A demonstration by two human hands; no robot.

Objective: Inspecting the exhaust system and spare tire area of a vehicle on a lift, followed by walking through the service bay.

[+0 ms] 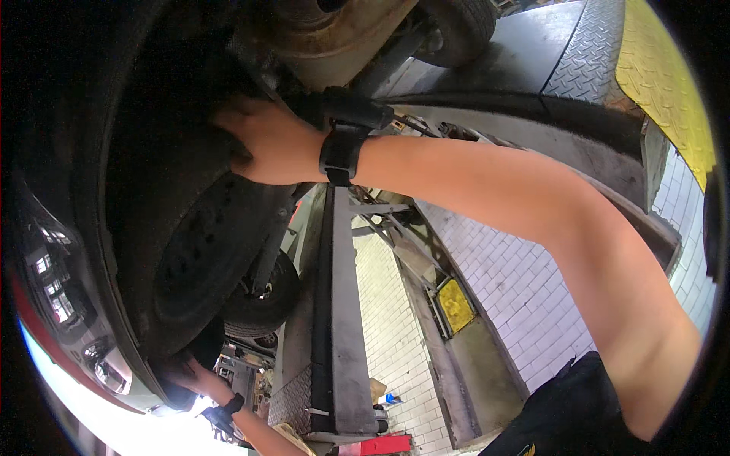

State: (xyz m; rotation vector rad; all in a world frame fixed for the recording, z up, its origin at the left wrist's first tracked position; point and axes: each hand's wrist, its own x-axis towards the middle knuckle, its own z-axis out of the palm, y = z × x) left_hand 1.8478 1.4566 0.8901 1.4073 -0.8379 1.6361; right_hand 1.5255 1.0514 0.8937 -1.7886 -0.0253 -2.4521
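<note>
Wheel (201,247): tilted, just inside the edge of the bumper (80,319). Best to share support between right hand (277,144) at the upper edge and left hand (199,378) near the lower. Right fingers bent, tips lost in shadow; left too dark; cannot tell whether pinching or spread. Avoid one-sided pressure; mind the thumbs.

Dk wheel (199,254), brighter colours abt.
Rt of wheel: blk wrist strap (344,152), wht brick-patt. floor tiles (525,296), yel. tread-patt. plate (661,76).
</note>
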